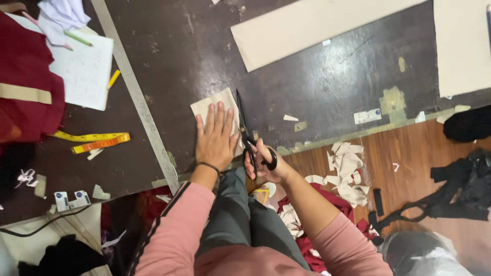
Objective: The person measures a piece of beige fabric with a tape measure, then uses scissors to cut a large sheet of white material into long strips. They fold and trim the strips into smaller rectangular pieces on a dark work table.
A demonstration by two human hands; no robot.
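My left hand [216,135] lies flat, fingers spread, on a small beige paper piece [206,106] at the near edge of the dark worktable [204,51]. My right hand [263,162] grips the handles of black scissors [242,122]. The blades point away from me and run along the right edge of the beige piece, just beside my left fingers. Both my sleeves are pink, and a dark band circles my left wrist.
A long metal ruler [135,94] crosses the table at left, near a yellow tape measure [97,140], white sheets [84,69] and maroon cloth [25,76]. Large beige sheets [307,25] lie farther back. Paper scraps [345,168] and black cloth [460,189] litter the wooden floor.
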